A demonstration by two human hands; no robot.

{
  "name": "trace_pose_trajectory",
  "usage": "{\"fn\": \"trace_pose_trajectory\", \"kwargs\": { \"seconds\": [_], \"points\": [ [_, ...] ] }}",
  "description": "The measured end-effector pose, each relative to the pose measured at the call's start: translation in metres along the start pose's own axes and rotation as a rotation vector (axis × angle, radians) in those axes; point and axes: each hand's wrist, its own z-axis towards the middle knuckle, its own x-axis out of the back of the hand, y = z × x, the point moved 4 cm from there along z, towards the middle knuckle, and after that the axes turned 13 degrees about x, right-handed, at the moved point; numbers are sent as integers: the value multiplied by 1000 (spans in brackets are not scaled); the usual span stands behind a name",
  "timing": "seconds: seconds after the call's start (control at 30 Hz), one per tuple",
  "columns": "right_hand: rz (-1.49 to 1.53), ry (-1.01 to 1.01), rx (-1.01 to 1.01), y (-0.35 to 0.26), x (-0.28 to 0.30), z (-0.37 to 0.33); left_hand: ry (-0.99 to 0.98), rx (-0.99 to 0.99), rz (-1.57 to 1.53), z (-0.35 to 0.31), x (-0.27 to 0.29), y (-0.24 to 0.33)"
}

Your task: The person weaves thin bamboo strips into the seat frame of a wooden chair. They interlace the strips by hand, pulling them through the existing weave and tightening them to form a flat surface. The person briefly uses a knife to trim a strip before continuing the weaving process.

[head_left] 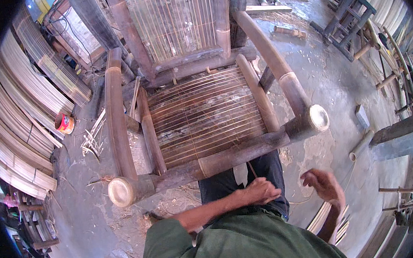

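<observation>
A bamboo armchair (pixel 223 157) stands before me, with thick dark poles for its frame and thin slats in its seat (pixel 210 111) and backrest (pixel 174 22). Below its front rail, my left hand (pixel 262 191) is closed on a thin strip (pixel 252 169) that runs up to the rail. My right hand (pixel 323 183) is raised to the right of it, fingers loosely curled and apart, with nothing visible in them. A thin strand shows on the floor side of the right hand; where it passes behind the hand is hidden.
Bundles of pale bamboo slats (pixel 16 119) lean at the left, near a red tin (pixel 64 123). Split strips (pixel 340 223) lie by my right arm. A short bamboo tube (pixel 361 146), a grey block (pixel 403 133) and a dark wooden stool frame (pixel 348 16) stand or lie rightward.
</observation>
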Motion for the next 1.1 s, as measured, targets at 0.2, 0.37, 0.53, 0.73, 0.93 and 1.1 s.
{"fn": "trace_pose_trajectory", "kwargs": {
  "seconds": [0.2, 0.37, 0.53, 0.73, 0.93, 1.1],
  "points": [
    [22, 180, 576, -69, -10, 126, -111, 343, -106, -23, -15, -3],
    [-548, 451, 699, -11, -42, 260, 170, 256, -85, -28, -4, -1],
    [-654, 310, 714, -13, -53, 229, 169, 426, -353, -63, 33, -11],
    [-778, 386, 633, -18, -70, 143, 176, 321, -340, -51, 57, -11],
    [-584, 437, 592, -21, -84, 157, 86, 199, -191, -18, 71, 7],
    [358, 75, 382, -65, -56, 73, 214, 308, -469, -46, 89, -12]
  ]
}}
